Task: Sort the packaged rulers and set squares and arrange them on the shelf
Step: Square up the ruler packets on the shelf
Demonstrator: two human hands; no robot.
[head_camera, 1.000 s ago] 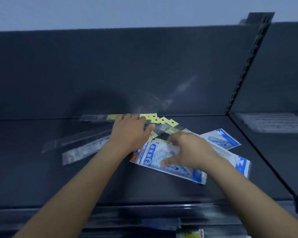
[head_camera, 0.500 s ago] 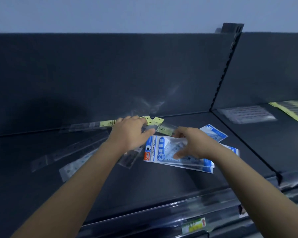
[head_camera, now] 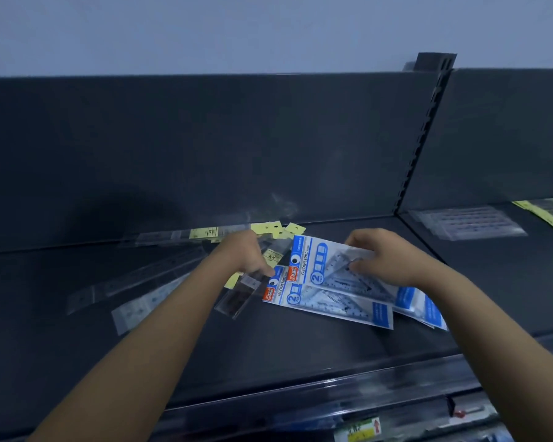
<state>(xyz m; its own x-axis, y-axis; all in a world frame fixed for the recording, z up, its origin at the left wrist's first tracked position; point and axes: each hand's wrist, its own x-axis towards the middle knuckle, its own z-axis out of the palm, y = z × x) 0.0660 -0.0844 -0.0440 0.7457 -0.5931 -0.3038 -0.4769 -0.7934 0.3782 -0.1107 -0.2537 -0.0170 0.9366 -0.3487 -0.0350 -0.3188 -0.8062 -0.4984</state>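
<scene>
Blue-and-white set square packs lie overlapped on the dark shelf [head_camera: 300,352]. My right hand [head_camera: 383,260] grips the top set square pack [head_camera: 320,266], which is tilted up off the pile. A second set square pack [head_camera: 329,306] lies flat under it, with more packs [head_camera: 428,309] fanned out to the right. My left hand [head_camera: 246,253] presses down on clear ruler packs with yellow header tags [head_camera: 275,229]. A short dark ruler pack [head_camera: 240,295] sticks out below that hand. Long clear ruler packs [head_camera: 134,287] spread out to the left.
A slotted upright [head_camera: 425,132] divides this shelf from the neighbouring bay, where flat clear packs [head_camera: 466,221] and yellow-edged packs [head_camera: 549,215] lie. The shelf's front rail [head_camera: 316,400] carries a price label [head_camera: 358,430]. The back panel rises right behind the pile.
My right hand has lifted the top set square pack and turned it off the pile. The packs beneath have fanned out. My left hand stays on the ruler packs.
</scene>
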